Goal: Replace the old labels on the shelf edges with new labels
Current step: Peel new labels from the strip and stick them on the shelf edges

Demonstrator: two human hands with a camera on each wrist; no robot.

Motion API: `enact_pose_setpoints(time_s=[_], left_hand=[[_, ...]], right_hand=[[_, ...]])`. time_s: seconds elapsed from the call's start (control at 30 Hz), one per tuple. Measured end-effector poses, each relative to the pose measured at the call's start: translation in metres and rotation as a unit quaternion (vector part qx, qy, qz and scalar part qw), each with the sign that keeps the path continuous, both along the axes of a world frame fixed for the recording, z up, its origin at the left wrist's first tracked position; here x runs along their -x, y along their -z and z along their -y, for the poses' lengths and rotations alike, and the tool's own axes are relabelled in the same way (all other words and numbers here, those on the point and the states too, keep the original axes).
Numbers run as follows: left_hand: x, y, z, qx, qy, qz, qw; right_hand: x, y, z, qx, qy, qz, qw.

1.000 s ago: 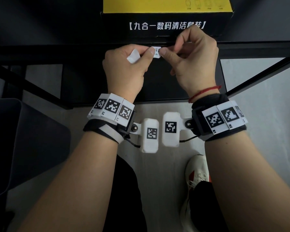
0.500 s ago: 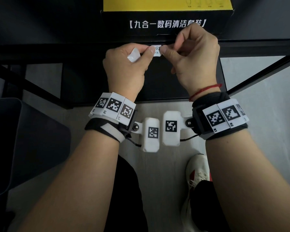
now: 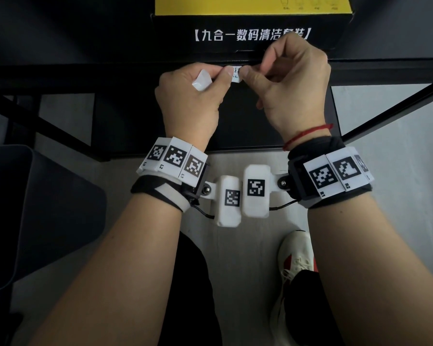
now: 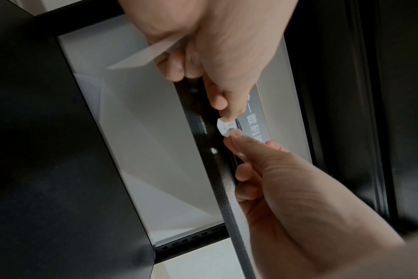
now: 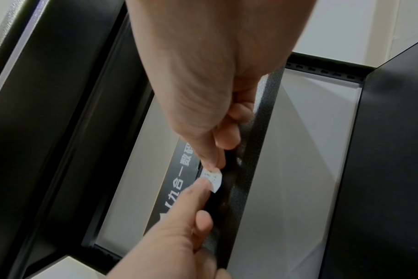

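Barely shifted since before: left hand (image 3: 190, 96) and right hand (image 3: 290, 83) fingers still pinching handwritten label (image 3: 236, 75) at shelf edge (image 3: 110, 73), backing strip (image 3: 201, 80) tucked in left. Mid-sticking; next, pressing flat between fingertips.

floor (image 3: 398, 171) pale grey | shelving frame (image 3: 60, 101) black metal — dim light | dark bin (image 3: 23, 208) left

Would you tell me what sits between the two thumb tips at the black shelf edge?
A small white handwritten label, pinched by the left hand and right hand, clearest in the head view.
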State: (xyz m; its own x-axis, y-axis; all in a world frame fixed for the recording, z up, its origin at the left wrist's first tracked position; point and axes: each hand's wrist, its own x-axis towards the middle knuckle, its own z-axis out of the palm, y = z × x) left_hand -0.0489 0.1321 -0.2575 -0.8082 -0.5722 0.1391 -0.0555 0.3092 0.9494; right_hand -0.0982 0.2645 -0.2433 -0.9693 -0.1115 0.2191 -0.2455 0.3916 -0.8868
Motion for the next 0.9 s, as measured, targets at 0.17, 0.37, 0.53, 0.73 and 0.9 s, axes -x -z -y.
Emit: enact_pose_setpoints(time_s=[0.17,0.37,0.53,0.73,0.9], left_hand=[[0.000,-0.001,0.000,-0.001,-0.002,0.004,1.000],[0.000,-0.003,-0.001,0.008,-0.008,0.004,1.000],[0.000,-0.003,-0.001,0.008,-0.012,0.007,1.000],[-0.001,-0.002,0.005,0.001,-0.008,0.012,1.000],[-0.002,-0.001,0.008,0.013,-0.003,0.011,1.000]], right_hand=[[0.002,0.001,0.001,-0.012,0.008,-0.003,1.000],[0.006,0.003,0.001,-0.029,0.014,-0.011,0.999],[0.006,0.003,-0.001,-0.038,0.013,-0.023,0.999],[0.006,0.003,-0.006,-0.038,-0.012,-0.026,0.999],[0.009,0.005,-0.007,-0.044,-0.018,-0.034,0.998]])
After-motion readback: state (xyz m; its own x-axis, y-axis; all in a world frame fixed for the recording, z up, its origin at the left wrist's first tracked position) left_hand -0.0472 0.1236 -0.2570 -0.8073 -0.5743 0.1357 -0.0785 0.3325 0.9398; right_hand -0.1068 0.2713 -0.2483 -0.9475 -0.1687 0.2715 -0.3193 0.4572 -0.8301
